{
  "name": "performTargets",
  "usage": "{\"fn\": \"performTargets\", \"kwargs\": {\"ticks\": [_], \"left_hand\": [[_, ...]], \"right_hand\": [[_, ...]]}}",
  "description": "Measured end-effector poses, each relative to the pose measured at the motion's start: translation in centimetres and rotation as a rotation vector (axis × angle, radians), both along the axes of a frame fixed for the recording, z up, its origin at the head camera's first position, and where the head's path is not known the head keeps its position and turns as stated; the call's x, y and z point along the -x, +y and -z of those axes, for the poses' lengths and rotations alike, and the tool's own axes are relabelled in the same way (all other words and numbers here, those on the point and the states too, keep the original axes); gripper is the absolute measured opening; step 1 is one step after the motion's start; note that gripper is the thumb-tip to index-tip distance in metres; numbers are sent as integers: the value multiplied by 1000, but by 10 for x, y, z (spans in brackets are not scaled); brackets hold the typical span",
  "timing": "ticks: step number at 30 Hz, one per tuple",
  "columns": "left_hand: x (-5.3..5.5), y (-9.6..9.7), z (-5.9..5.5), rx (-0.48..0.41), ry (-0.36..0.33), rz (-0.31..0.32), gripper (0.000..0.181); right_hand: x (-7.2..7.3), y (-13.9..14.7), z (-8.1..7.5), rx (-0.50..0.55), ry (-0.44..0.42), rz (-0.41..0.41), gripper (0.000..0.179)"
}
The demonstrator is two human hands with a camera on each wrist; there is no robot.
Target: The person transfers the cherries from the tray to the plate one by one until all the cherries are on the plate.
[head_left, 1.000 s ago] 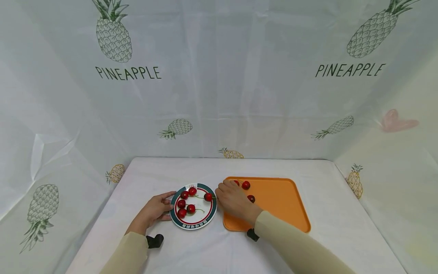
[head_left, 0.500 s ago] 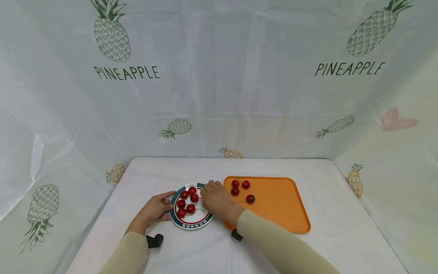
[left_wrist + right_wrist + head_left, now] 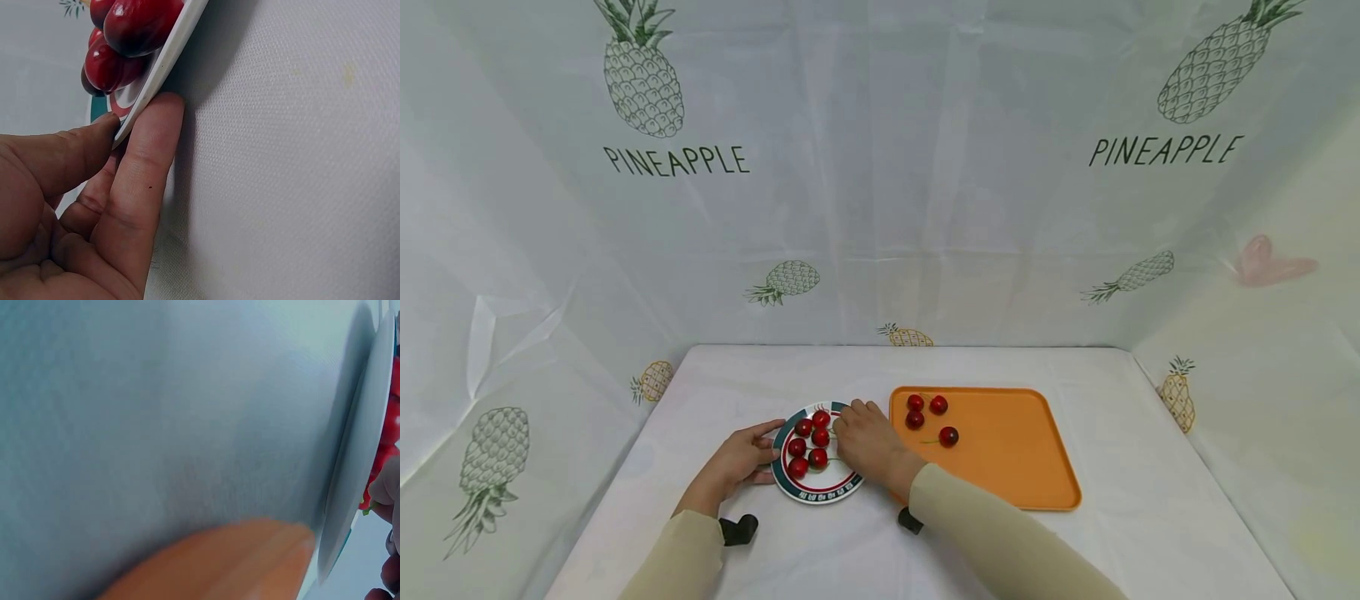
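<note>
A white plate (image 3: 833, 478) with a dark green and red rim bears several red cherries (image 3: 797, 467). My left hand (image 3: 732, 463) pinches its left edge; in the left wrist view the thumb (image 3: 94, 147) is on top of the rim and a finger (image 3: 147, 150) underneath. Over the plate's right side, my right hand (image 3: 868, 443) pinches the stem of a cherry (image 3: 821, 437), which is among the others on the plate. In the right wrist view a green stem end (image 3: 367, 510) shows beside the fingertips at the right edge; the rest of that grip is cut off.
To the right of the plate lies an orange tray (image 3: 1003, 450), with several cherries (image 3: 915, 419) near its left side. Both are on a white-covered table (image 3: 760, 375). A pineapple-print sheet (image 3: 880, 208) hangs behind and at the sides.
My right hand has moved left from the tray's edge to over the plate, bringing the cherry by its stem in among the others. My left hand still holds the plate's edge.
</note>
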State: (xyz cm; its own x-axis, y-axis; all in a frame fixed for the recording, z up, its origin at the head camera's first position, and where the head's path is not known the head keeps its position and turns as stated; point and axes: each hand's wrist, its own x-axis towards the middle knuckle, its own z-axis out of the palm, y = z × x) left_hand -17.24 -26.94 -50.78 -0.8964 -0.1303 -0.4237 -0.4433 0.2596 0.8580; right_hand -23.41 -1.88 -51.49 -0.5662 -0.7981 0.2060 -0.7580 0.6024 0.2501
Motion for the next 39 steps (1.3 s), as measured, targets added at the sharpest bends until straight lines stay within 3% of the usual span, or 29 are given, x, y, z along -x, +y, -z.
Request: {"fn": "performTargets", "kwargs": {"ticks": [24,39], "left_hand": [[-1,0,1,19,0,-2,60],[-1,-1,2,42,-5,16,61]], "right_hand": [[-5,1,0,4,-9,37,28],[-9,42,-6,19,18,166,29]]}}
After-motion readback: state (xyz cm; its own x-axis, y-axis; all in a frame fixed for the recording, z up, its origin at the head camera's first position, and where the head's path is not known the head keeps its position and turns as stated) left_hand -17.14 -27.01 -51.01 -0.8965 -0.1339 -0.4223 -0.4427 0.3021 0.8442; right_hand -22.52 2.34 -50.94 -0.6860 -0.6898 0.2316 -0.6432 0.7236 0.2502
